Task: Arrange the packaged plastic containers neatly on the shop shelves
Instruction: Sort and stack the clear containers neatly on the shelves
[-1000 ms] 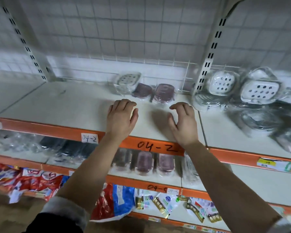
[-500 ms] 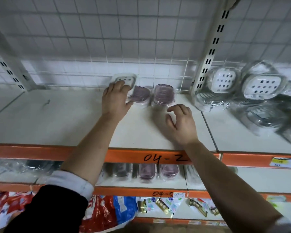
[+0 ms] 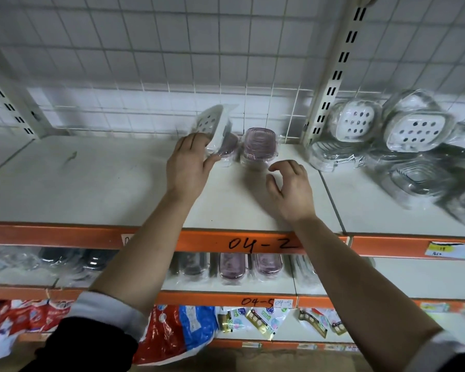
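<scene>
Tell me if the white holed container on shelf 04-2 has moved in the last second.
Yes. The left hand has lifted and tilted the white holed container rightward, over the left purple container.

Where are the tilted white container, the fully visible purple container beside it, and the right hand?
white container [image 3: 209,123]: head view, on its holed white face.
purple container [image 3: 258,142]: head view, on its ribbed purple top.
right hand [image 3: 291,190]: head view, on the back of the hand.

The white box [image 3: 212,126] has dark round holes, the purple box [image 3: 258,145] has lines, and the shelf edge [image 3: 253,244] is orange.
</scene>
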A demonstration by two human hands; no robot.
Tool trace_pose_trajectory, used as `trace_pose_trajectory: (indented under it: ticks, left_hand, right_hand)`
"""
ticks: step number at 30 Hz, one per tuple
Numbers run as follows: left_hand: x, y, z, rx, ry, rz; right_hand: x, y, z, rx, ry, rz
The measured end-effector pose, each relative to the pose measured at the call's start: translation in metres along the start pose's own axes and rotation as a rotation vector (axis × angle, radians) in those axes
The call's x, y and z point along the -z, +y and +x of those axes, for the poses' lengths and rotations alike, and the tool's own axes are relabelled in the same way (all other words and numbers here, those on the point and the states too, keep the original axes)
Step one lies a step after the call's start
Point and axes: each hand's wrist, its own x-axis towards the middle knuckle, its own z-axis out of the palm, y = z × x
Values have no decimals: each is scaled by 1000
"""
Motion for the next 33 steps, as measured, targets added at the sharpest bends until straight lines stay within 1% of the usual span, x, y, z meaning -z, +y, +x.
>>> trace_pose_trajectory:
  ticks: [2,6,8,10,12,16,21,23,28,30,33]
  left_hand:
    - [-4,8,-5,34,52,-83]
    - [-6,18,-10,202,163,-387]
    - [-6,17,-10,211,187,-396]
    - [-7,15,-8,197,176,-377]
    - [-8,13,-5,225,158,-409]
    - [-9,14,1,268,195,-496]
    - [-19,20,4,440,214,-596]
    - [-23,19,5,470,217,-584]
    - [-34,12,6,484,163,-424]
    - [-36,12,5,434,144,-382]
    - [-42,13,6,306,116,-323]
  right_hand:
    - [1,0,0,-2,0,2]
    - [1,2,-1,-33,-13,17]
    - [1,3,0,-58,-17,33]
    - [1,4,0,-76,-25,44]
    - [1,4,1,-88,-27,51]
    - [0,5,1,-99,-26,62]
    - [-1,6,2,-109,-27,70]
    - [0,6,2,-113,-28,74]
    - [0,6,2,-120,-26,80]
    - [0,6,1,-115,-17,78]
    - [1,5,1,-91,-5,75]
